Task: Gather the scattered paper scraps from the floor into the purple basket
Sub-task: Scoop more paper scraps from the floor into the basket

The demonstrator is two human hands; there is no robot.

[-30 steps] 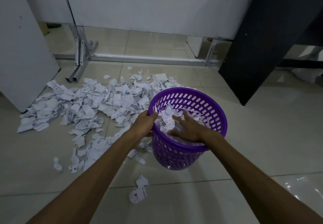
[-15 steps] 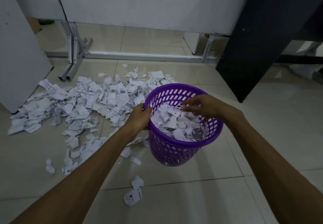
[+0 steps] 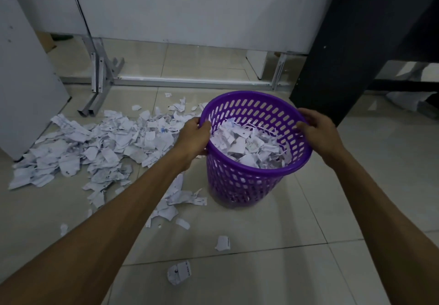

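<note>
The purple basket [image 3: 247,181], a perforated plastic tub, stands on the tiled floor at centre, tilted slightly toward me. White paper scraps [image 3: 247,145] fill its lower part. My left hand [image 3: 193,138] grips the rim on the left side, thumb inside. On the right side of the rim, my right hand [image 3: 318,131] holds on with curled fingers. A wide spread of torn paper scraps [image 3: 99,147] covers the floor to the left of the basket. A few more loose scraps [image 3: 179,275] lie in front, near me.
A white panel [image 3: 23,90] stands at the left edge. Grey metal legs [image 3: 99,83] and a floor rail [image 3: 190,82] run under a white partition behind the scraps. A black board [image 3: 351,48] leans at the right, close behind the basket.
My right hand has come out of the basket, where it lay on the scraps, and taken hold of the right rim. The left hand stays on the left rim.
</note>
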